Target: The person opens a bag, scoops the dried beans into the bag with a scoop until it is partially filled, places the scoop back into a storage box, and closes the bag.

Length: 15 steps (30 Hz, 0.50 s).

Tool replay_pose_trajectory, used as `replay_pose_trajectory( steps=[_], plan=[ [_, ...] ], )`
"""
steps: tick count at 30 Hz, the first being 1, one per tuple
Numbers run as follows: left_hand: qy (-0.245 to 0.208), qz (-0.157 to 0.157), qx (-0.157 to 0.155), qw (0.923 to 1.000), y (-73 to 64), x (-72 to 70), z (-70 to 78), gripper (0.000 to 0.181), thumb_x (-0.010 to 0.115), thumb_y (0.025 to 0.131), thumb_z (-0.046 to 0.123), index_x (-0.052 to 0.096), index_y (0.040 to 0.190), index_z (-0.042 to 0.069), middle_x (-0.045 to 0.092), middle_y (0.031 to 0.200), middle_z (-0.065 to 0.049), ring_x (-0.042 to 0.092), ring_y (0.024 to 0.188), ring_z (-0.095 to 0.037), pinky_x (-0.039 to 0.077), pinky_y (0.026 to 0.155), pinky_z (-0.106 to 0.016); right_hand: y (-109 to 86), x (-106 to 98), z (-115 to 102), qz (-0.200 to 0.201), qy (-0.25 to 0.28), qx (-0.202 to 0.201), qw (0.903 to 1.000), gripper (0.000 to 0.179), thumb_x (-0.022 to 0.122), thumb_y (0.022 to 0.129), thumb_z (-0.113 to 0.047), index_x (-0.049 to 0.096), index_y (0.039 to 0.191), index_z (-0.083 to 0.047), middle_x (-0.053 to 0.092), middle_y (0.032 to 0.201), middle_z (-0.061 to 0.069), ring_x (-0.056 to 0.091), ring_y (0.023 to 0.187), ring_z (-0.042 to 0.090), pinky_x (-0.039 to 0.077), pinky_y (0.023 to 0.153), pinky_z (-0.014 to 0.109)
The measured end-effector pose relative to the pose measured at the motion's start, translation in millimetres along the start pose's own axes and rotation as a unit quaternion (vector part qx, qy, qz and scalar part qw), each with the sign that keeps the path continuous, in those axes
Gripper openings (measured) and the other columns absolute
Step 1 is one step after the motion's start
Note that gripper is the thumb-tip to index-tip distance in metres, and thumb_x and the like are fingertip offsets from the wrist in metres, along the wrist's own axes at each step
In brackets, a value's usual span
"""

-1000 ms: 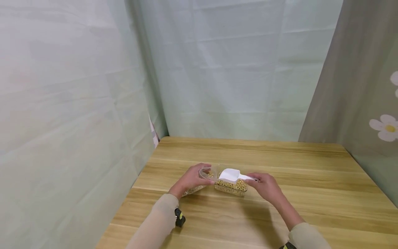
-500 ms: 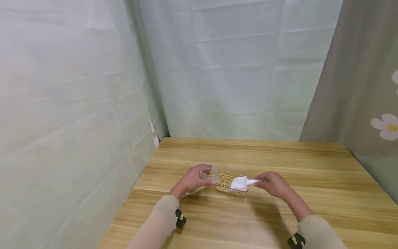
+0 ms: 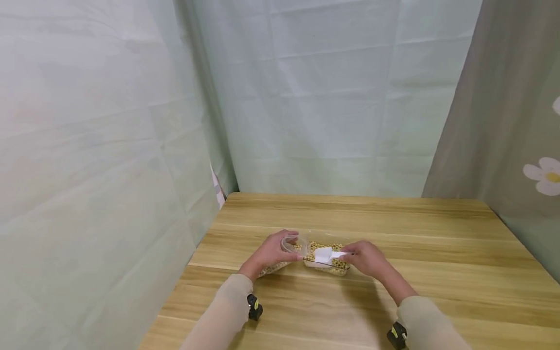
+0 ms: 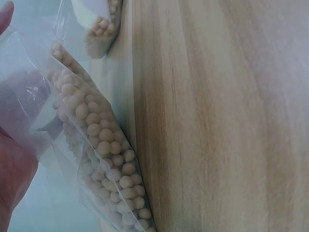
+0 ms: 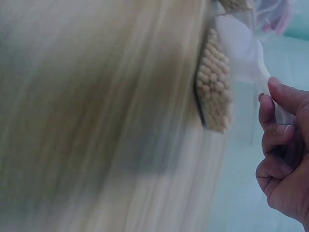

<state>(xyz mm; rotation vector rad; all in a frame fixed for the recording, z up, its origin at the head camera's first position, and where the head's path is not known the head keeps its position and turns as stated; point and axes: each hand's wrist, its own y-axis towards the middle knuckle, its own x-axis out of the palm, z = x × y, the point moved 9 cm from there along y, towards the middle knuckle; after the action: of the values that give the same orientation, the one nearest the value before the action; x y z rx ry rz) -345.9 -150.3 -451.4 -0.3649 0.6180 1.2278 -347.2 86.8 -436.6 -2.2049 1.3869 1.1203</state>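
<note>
In the head view my left hand grips the rounded open mouth of a clear plastic bag. Yellowish beans fill the lower part of this bag, which leans on the table in the left wrist view. Just right of it stands a clear box of the same beans. My right hand pinches the handle of a white scoop, with the thumb on top in the right wrist view. The scoop's blade is inside the box, at the beans; how deep it sits I cannot tell.
A wood-grain table carries the bag and box. Pale cloth hangs behind it and on the left. A grey curtain with white flowers hangs at the right. Each sleeve has a small black camera strapped on.
The scoop moved right and tilted down at the box's right end, then left and lower into the beans. My left hand and the bag stay nearly still.
</note>
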Motion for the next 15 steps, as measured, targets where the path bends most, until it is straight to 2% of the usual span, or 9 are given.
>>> replay_pose_trajectory(
  steps=[5,12,15],
  plan=[
    [-0.001,-0.002,0.0,1.0,0.3,-0.4,0.5,0.077,0.084,0.08,0.037,0.051,0.143,0.008,0.061,0.134,-0.009,0.057,0.123,-0.023,0.046,0.101,-0.042,2.1,7.2,1.4,0.015,0.032,0.009,0.9993,0.024,0.072,0.091,-0.017,0.075,0.107,0.001,0.073,0.105,0.015,0.067,0.1,0.033,0.052,0.087,0.049],
    [0.013,0.002,0.012,0.9998,0.0,-0.5,5.0,0.075,0.085,0.079,0.033,0.052,0.141,0.005,0.063,0.13,-0.011,0.058,0.121,-0.023,0.047,0.098,-0.04,-1.8,9.3,8.8,0.02,0.09,0.011,0.9957,0.023,0.072,0.091,-0.015,0.075,0.106,0.001,0.072,0.104,0.014,0.064,0.09,0.023,0.052,0.076,0.04],
    [0.016,0.002,0.016,0.9997,-0.9,-0.5,6.5,0.074,0.085,0.079,0.032,0.053,0.14,0.004,0.064,0.129,-0.011,0.059,0.12,-0.024,0.048,0.097,-0.04,-4.6,8.8,13.5,0.014,0.116,0.024,0.9929,0.025,0.071,0.092,-0.018,0.074,0.109,0.001,0.071,0.109,0.014,0.064,0.093,0.022,0.052,0.077,0.038]
  ],
)
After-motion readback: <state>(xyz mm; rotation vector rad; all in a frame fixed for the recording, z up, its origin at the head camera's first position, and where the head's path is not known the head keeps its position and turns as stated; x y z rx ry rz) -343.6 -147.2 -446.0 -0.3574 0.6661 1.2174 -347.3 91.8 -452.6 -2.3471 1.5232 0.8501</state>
